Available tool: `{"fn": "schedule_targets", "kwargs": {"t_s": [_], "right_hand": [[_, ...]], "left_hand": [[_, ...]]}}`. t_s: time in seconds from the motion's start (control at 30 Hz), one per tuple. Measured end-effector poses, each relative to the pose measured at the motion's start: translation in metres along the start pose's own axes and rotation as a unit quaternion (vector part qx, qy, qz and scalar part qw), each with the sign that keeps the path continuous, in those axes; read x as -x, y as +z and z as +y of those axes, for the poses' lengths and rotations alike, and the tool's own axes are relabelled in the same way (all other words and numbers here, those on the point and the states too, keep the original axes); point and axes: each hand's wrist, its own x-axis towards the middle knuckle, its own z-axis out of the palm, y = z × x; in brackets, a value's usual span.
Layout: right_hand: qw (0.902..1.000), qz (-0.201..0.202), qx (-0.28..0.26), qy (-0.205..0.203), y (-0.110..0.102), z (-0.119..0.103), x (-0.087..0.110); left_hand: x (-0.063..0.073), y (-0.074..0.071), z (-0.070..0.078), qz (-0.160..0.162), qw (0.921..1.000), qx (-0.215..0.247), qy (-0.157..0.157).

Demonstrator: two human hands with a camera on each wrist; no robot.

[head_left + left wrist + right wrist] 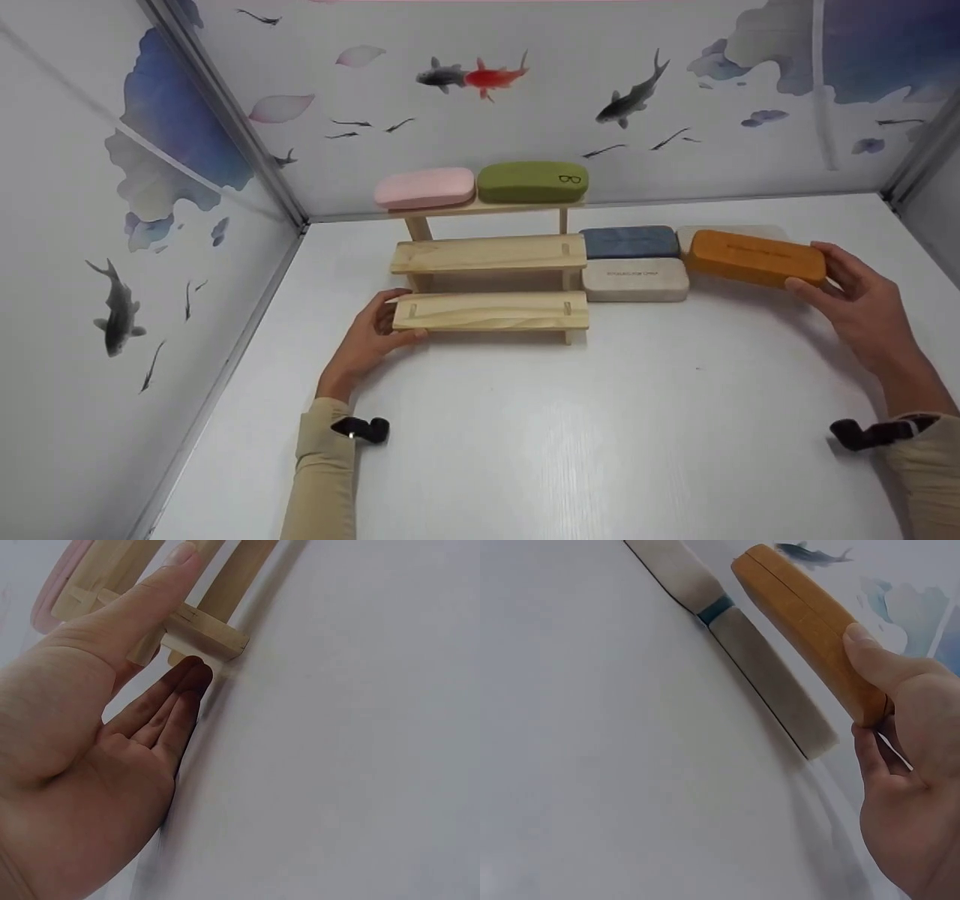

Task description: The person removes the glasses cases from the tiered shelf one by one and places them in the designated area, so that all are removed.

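My right hand (870,307) grips the right end of an orange glasses case (757,259), thumb on the near side. In the right wrist view the case is lifted off the table, tilted, above a pale case (772,682). My left hand (367,337) holds the left end of the lowest step of a wooden three-step display rack (487,311). Its thumb lies along the front edge; some fingers are hidden behind the step in the head view. On the rack's top step sit a pink glasses case (425,187) and a green one (532,182).
Right of the rack lie a blue case (630,242) and an off-white case (635,280) in front of it. Another pale case (739,229) is partly hidden behind the orange one. White walls with painted fish enclose the white table (600,427) at the back and sides.
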Motion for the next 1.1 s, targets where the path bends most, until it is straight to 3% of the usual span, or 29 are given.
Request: {"fn": "schedule_targets", "kwargs": {"t_s": [0.37, 0.93, 1.1], "right_hand": [[0.9963, -0.027, 0.078, 0.024, -0.016, 0.015, 0.001], [0.9822, -0.124, 0.140, 0.012, -0.006, 0.005, 0.001], [0.9791, -0.126, 0.160, 0.007, -0.003, 0.002, 0.000]], "left_hand": [[0.001, -0.001, 0.000, -0.002, 1.0000, 0.005, 0.001], [0.002, 0.000, 0.002, -0.001, 1.0000, 0.004, -0.005], [0.001, 0.000, 0.000, -0.002, 1.0000, 0.003, -0.001]]}}
